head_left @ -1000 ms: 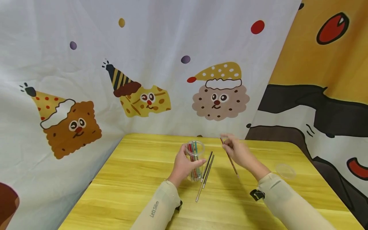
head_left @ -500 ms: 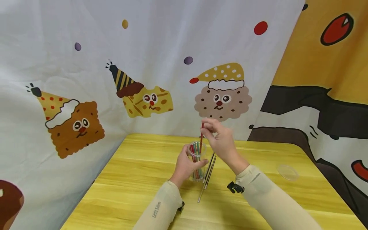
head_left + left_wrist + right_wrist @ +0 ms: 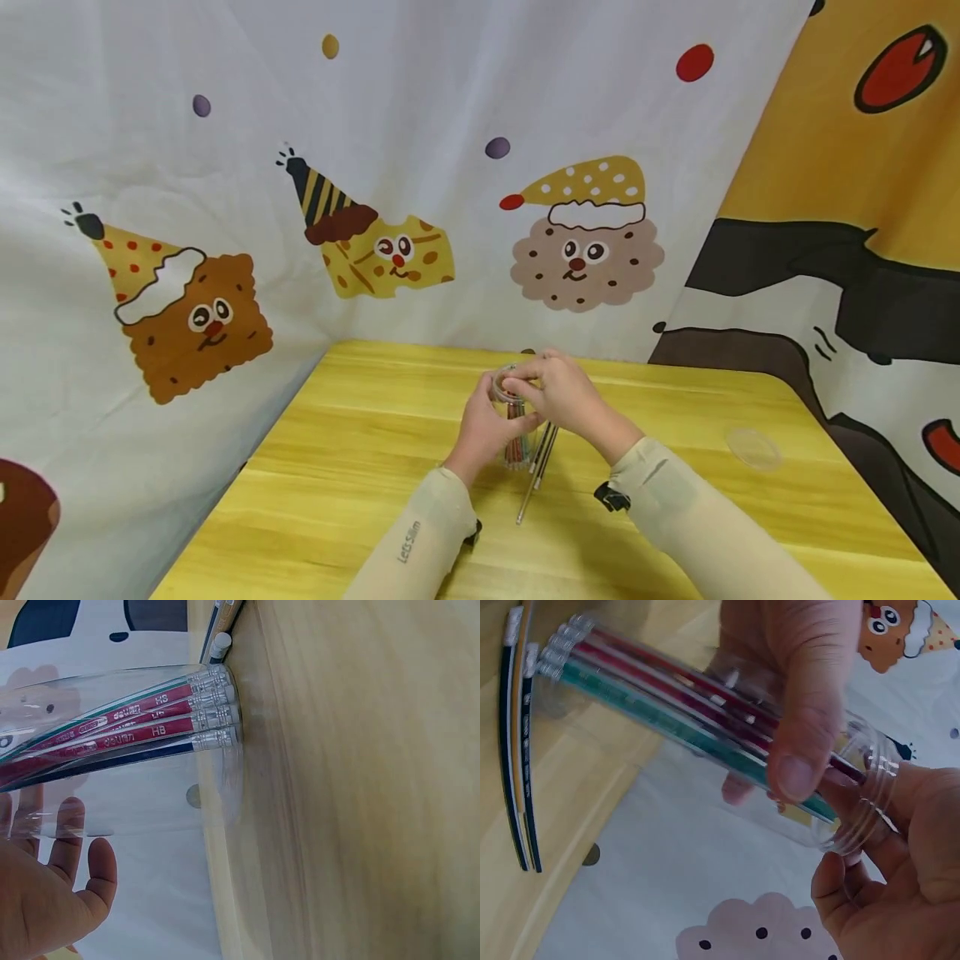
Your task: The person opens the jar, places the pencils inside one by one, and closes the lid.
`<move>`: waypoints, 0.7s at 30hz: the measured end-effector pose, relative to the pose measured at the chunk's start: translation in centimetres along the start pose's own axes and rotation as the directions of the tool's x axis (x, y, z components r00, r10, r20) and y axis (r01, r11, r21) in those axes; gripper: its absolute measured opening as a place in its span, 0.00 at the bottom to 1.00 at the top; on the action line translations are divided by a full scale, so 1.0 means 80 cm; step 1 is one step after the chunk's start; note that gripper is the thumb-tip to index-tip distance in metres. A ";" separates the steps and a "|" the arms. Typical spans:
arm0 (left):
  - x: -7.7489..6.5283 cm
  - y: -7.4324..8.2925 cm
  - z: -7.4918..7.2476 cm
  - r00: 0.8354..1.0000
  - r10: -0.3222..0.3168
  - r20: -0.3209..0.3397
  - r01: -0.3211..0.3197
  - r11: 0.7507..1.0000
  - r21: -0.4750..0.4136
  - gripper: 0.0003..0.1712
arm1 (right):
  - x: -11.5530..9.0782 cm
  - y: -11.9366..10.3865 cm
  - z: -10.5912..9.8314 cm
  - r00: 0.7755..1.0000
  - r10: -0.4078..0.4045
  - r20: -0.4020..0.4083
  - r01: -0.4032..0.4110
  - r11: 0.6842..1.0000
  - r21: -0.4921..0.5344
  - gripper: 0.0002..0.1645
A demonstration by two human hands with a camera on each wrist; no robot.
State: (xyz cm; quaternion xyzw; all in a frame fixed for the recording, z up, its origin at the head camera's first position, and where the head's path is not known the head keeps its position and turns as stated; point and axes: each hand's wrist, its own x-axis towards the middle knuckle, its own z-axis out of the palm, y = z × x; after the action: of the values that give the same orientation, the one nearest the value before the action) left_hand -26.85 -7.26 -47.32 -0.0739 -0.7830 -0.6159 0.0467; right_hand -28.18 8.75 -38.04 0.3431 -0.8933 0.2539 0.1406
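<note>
My left hand [image 3: 486, 429] grips a clear plastic jar [image 3: 161, 814] that stands on the table, its thumb across the front. Red, green and dark pencils [image 3: 124, 735] lean inside, silver ferrule ends at the bottom. At the jar's mouth is my right hand [image 3: 566, 396], fingers curled and reaching inside the rim. In the right wrist view that hand [image 3: 922, 862] holds the upper end of a dark red pencil [image 3: 847, 769], partly hidden by fingers. Beside the jar lie several loose pencils [image 3: 542, 467], two of them dark and one tan.
A round clear lid [image 3: 753, 448] lies on the table [image 3: 337, 500] to the right. Behind the table hangs a white cloth [image 3: 420, 108] printed with cartoon biscuits.
My right hand has brought a red pencil from the right to above the jar, then lowered it into the mouth. The left hand keeps its hold on the jar.
</note>
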 end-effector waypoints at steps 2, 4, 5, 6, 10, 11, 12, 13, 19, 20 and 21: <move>0.000 0.001 0.000 1.000 -0.001 0.006 0.001 1.000 0.004 0.38 | 0.000 0.000 -0.001 1.000 0.003 0.026 -0.002 1.000 -0.011 0.10; -0.001 0.002 0.000 1.000 -0.001 0.006 0.001 1.000 0.000 0.39 | 0.000 0.000 0.001 1.000 -0.006 0.030 0.007 0.999 -0.032 0.11; -0.001 0.002 0.000 1.000 0.000 0.005 0.000 1.000 -0.001 0.39 | -0.001 0.000 0.002 1.000 -0.010 0.028 0.011 0.999 -0.043 0.12; -0.001 0.002 0.000 1.000 0.001 0.003 -0.001 1.000 0.000 0.39 | 0.000 -0.001 0.003 1.000 -0.013 0.025 0.015 0.999 -0.051 0.13; -0.001 0.001 0.000 1.000 0.011 -0.003 -0.011 1.000 -0.002 0.37 | 0.000 -0.002 0.007 1.000 -0.016 0.012 0.017 0.997 -0.073 0.13; -0.001 0.000 0.000 1.000 0.014 -0.004 -0.014 1.000 0.000 0.37 | 0.001 -0.002 0.008 1.000 -0.019 0.013 0.020 0.997 -0.079 0.14; -0.001 0.000 0.000 1.000 0.017 -0.004 -0.017 1.000 0.002 0.37 | 0.001 -0.003 0.008 1.000 -0.025 0.010 0.025 0.996 -0.085 0.14; -0.001 -0.001 0.000 1.000 0.016 -0.003 -0.016 1.000 0.002 0.37 | 0.001 -0.003 0.009 1.000 -0.025 0.007 0.026 0.996 -0.090 0.14; -0.001 0.000 0.000 1.000 -0.010 -0.005 0.010 1.000 0.013 0.41 | -0.007 0.002 0.011 0.998 0.028 -0.054 -0.029 1.000 -0.011 0.21; 0.000 0.000 0.001 1.000 -0.012 -0.008 0.012 1.000 0.018 0.42 | -0.009 0.005 0.009 0.995 0.056 -0.084 -0.053 0.998 0.032 0.22; 0.001 0.001 0.002 1.000 -0.016 -0.012 0.017 1.000 0.019 0.43 | -0.011 0.011 0.008 0.988 0.084 -0.126 -0.075 0.994 0.076 0.22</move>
State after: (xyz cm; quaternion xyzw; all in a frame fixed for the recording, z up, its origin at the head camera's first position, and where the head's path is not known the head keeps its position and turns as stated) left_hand -26.90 -7.11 -47.25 -0.0635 -0.7890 -0.6093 0.0468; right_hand -28.21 9.41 -39.26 0.2948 -0.8858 0.3126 0.1753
